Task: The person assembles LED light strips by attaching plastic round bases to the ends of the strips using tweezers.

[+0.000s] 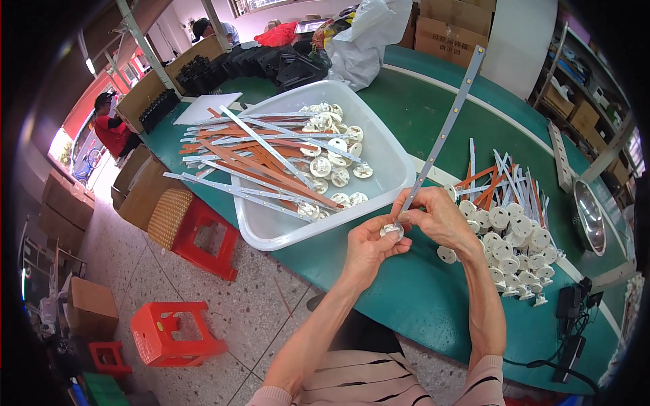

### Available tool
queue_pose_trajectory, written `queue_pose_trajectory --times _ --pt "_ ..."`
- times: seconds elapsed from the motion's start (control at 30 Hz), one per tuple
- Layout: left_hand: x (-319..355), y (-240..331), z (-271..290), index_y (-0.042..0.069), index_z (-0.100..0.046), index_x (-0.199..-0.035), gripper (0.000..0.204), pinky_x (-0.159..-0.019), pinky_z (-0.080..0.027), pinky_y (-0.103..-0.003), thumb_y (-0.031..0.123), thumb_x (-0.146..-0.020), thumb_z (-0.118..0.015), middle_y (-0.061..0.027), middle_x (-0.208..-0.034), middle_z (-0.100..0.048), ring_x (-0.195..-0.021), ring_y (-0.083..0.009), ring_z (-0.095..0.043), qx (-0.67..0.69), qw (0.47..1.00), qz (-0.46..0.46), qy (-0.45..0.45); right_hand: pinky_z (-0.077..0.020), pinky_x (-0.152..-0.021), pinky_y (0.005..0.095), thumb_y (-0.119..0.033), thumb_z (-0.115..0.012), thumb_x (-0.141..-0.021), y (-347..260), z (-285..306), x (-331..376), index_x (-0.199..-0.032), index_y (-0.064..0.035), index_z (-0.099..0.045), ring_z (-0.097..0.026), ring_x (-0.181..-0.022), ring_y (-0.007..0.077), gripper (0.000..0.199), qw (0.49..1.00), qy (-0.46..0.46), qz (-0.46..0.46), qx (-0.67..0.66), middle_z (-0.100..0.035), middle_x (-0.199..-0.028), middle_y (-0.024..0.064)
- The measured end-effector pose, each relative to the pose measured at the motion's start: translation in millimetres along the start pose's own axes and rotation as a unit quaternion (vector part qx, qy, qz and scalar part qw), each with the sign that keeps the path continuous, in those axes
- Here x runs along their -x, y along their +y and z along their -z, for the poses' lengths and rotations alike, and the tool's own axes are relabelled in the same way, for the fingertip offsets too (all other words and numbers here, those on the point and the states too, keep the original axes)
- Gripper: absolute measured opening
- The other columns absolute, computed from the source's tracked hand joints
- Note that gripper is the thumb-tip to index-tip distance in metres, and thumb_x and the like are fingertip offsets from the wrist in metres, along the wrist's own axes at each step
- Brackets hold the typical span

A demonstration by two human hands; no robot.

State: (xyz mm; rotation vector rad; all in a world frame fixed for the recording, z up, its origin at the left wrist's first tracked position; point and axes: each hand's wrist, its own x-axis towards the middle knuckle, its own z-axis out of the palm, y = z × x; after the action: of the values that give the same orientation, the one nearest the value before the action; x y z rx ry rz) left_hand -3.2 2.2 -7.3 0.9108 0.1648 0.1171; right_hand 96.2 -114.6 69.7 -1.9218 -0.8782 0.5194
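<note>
Above the white plastic tray (386,145), the long, thin grey LED strip (443,132) looked light and whippy; the left hand (369,247) pinched a small round white plastic disc (391,231); the right hand (440,216) clamped the strip's lower end, its sensible hold.

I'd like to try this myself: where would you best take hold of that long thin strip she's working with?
Probably low on the long strip, just above the white round cap, pinched across its flat faces from the right side, as the right hand does. It stands tilted and looks flexible, so gripping higher might let it bend.

Single head-worn fisheye view, looking steeply down, close over the green table (420,298), floor at left
</note>
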Motion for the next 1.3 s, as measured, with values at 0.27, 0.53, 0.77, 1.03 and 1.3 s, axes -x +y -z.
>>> queue_pose_trajectory --times 0.27,0.53,0.77,1.03,1.3 --pt "1.3 -0.4 -0.4 -0.007 -0.057 -0.112 0.026 -0.075 -0.053 -0.029 0.004 -0.088 -0.055 -0.0127 -0.102 -0.063 -0.08 -0.0155 -0.062 -0.043 0.999 -0.009 0.001 -0.0426 -0.056 0.029 -0.006 -0.059 -0.072 -2.1 -3.8 0.4 -0.075 0.0013 -0.063 -0.053 -0.057 0.0125 0.009 0.999 0.002 -0.004 -0.041 -0.058 -0.06 0.0056" --pt "0.8 -2.1 -3.2 -0.007 -0.059 -0.111 0.025 -0.073 -0.052 -0.027 0.0 -0.088 -0.052 -0.0106 -0.092 -0.063 -0.077 -0.0153 -0.062 -0.066 0.997 -0.021 0.022 -0.0439 -0.055 0.0315 -0.006 -0.061 -0.071 -1.3 -8.4 0.0 -0.077 0.0017 -0.066 -0.058 -0.055 0.0166 0.011 0.999 0.018 0.026 0.035 -0.061 -0.061 0.0108" --pt "-0.7 -7.1 0.1 -0.007 -0.06 -0.104 0.021 -0.068 -0.052 -0.026 -0.003 -0.086 -0.051 -0.0094 -0.086 -0.063 -0.072 -0.0147 -0.062 -0.07 0.997 -0.026 0.024 -0.0466 -0.056 0.0279 0.001 -0.057 -0.071 3.8 -14.4 -0.7 -0.073 0.0036 -0.063 -0.059 -0.058 0.013 0.007 0.999 0.015 0.026 0.043 -0.062 -0.061 0.0087" --pt "0.4 -6.9 -1.3 -0.007 -0.06 -0.102 0.021 -0.066 -0.053 -0.025 -0.005 -0.084 -0.05 -0.0101 -0.085 -0.064 -0.069 -0.0145 -0.062 -0.062 0.997 -0.025 0.036 -0.0454 -0.054 0.028 0.0 -0.057 -0.071 7.7 -17.3 1.6 -0.072 0.0026 -0.062 -0.058 -0.054 0.0146 0.005 0.994 0.025 0.056 0.085 -0.06 -0.057 0.0097" --pt "-1.2 -11.2 -2.3 -0.007 -0.06 -0.105 0.025 -0.064 -0.052 -0.025 -0.007 -0.083 -0.049 -0.0091 -0.085 -0.063 -0.068 -0.0133 -0.061 -0.119 0.991 -0.051 0.039 -0.0454 -0.05 0.0319 0.004 -0.055 -0.069 19.6 -20.7 11.5 -0.076 0.0021 -0.061 -0.059 -0.05 0.0204 0.009 0.987 0.064 0.139 0.046 -0.059 -0.058 0.0138"
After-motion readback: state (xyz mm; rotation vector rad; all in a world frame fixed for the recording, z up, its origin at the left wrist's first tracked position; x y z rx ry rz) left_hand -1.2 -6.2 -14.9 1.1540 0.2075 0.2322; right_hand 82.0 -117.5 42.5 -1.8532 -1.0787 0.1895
